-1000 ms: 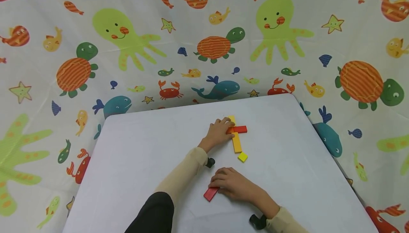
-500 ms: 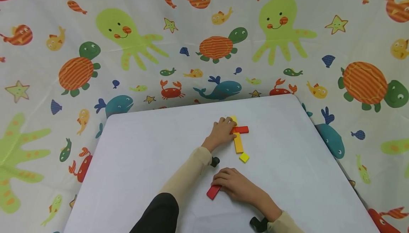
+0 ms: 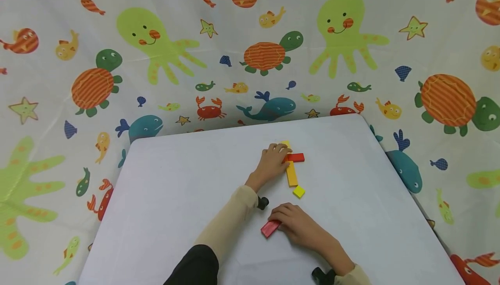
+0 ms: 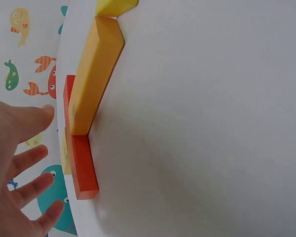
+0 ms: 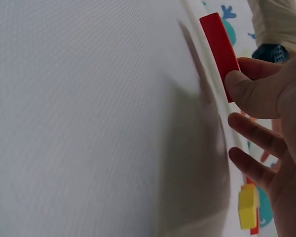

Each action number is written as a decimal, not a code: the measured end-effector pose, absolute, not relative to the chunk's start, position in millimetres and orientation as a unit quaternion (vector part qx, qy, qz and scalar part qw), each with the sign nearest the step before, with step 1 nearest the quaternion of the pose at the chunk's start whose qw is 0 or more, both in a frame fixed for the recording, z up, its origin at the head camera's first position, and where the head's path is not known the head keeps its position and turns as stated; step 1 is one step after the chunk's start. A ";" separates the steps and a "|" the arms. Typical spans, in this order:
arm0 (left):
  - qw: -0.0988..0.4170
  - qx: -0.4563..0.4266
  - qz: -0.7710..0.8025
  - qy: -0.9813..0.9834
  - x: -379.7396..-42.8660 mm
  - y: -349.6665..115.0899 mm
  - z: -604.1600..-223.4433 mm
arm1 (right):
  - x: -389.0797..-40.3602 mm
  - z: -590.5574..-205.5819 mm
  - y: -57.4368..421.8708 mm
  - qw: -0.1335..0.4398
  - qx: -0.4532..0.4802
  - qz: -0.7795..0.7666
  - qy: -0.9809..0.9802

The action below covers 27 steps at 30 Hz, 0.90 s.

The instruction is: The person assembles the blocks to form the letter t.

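Observation:
My right hand (image 3: pixel 300 228) pinches a red rectangular block (image 3: pixel 270 228) between thumb and fingers. The right wrist view shows this red block (image 5: pixel 218 42) raised off the white surface, its shadow beside it. Farther forward, my left hand (image 3: pixel 272 163) is over the left side of a group of blocks, fingers spread and slightly bent. In the left wrist view its thumb (image 4: pixel 37 121) is close to an orange-yellow block (image 4: pixel 96 74) whose end meets a red bar (image 4: pixel 84 170). A yellow block (image 3: pixel 286 143) lies beyond the bar, partly hidden by fingers.
A small yellow block (image 3: pixel 298 191) lies at the near end of the orange-yellow block. The white table (image 3: pixel 175 189) spreads around both arms, its far edge against a curtain (image 3: pixel 218 59) printed with sea animals. Dark wrist cameras (image 3: pixel 263 203) sit at the cuffs.
My right hand has carried the red block forward and to the right, closer to the group. The left hand has stayed beside the blocks, and they keep their arrangement.

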<state>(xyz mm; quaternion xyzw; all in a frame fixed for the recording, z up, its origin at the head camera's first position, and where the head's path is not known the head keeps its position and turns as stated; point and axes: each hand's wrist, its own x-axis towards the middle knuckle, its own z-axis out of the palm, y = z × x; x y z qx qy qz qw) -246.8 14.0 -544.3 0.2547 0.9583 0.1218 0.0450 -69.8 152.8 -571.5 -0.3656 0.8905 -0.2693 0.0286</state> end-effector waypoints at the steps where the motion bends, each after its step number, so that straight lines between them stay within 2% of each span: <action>1: 0.042 0.254 0.130 0.958 -245.2 13.9 -544.4 | -69.5 -571.4 154.4 0.031 -0.361 -0.271 0.892; 15: 0.005 0.241 0.197 0.950 -215.3 8.8 -548.2 | -64.9 -572.3 177.5 -0.007 -0.310 -0.266 0.913; 27: -0.037 0.224 0.248 0.942 -175.5 12.1 -557.8 | -59.4 -571.0 193.7 -0.027 -0.251 -0.271 0.929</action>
